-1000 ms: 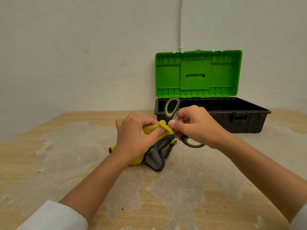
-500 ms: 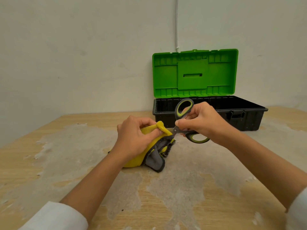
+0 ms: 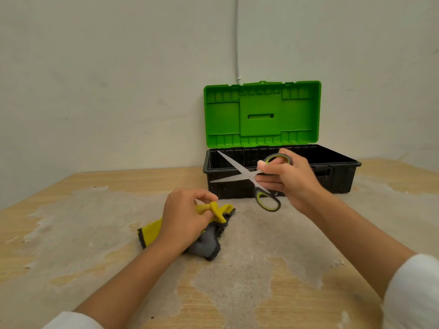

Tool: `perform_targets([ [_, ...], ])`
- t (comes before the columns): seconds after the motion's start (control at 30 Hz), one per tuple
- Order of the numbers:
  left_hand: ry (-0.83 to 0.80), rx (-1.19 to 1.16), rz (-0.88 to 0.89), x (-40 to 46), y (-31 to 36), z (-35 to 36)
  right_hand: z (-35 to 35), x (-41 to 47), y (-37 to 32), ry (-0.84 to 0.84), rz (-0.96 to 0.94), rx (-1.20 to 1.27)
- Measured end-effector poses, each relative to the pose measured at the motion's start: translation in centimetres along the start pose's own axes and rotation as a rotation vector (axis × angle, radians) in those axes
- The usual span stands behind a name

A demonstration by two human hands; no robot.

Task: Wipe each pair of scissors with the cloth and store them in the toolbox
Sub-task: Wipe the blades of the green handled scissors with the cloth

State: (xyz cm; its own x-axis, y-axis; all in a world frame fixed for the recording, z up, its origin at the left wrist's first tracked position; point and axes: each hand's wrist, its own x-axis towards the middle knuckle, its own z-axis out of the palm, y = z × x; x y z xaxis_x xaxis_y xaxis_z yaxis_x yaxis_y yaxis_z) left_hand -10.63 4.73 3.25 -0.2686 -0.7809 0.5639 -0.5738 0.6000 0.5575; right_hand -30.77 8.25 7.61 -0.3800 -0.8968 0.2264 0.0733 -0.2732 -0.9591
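Note:
My right hand (image 3: 288, 179) holds a pair of scissors (image 3: 240, 173) with grey and green handles in the air, in front of the toolbox. Their silver blades are spread apart and point left. My left hand (image 3: 184, 219) rests on the table and pinches a fold of the yellow and grey cloth (image 3: 209, 241), which lies crumpled under it. The scissors are clear of the cloth. The black toolbox (image 3: 342, 179) stands open at the back with its green lid (image 3: 261, 113) upright. Its inside is mostly hidden from here.
The wooden table (image 3: 237, 281) has large worn grey patches. A white wall rises right behind the toolbox, with a thin white cable (image 3: 236, 39) running down it. White sleeves cover both forearms at the bottom corners.
My right hand has drawn the scissors out of the cloth and lifted them right, toward the toolbox, and the blades have spread apart. My left hand has sunk to the table with the cloth.

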Motion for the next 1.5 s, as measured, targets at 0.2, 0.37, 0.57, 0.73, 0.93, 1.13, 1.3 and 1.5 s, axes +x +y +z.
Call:
perform_targets([
  [0.2,-0.066,-0.137,-0.061,-0.4,1.4,1.2,3.3,-1.2,1.1,0.001,0.083,0.314],
  [0.37,-0.033,-0.293,-0.069,-0.6,1.2,1.1,4.1,-1.3,1.7,-0.029,0.112,0.456],
  [0.57,-0.025,-0.422,-0.151,-0.1,0.3,0.6,2.4,-0.3,2.3,-0.197,0.079,-0.283],
  [0.73,-0.025,-0.404,-0.117,-0.2,0.3,0.3,2.5,-0.1,3.0,-0.161,0.07,-0.385],
  [0.93,0.022,-0.418,-0.09,-0.3,0.2,0.0,3.7,-0.6,4.6,-0.139,0.151,-0.189],
  [1.13,0.048,-0.455,-0.106,0.1,0.2,0.2,4.3,-1.8,3.9,0.001,-0.044,-0.347],
  [1.3,0.078,-0.473,-0.15,0.9,0.8,0.6,4.3,-2.9,2.7,0.188,-0.51,-0.797],
  [1.5,0.048,-0.522,-0.148,2.8,2.0,1.0,3.3,-2.0,2.3,0.088,-0.491,-0.822],
])
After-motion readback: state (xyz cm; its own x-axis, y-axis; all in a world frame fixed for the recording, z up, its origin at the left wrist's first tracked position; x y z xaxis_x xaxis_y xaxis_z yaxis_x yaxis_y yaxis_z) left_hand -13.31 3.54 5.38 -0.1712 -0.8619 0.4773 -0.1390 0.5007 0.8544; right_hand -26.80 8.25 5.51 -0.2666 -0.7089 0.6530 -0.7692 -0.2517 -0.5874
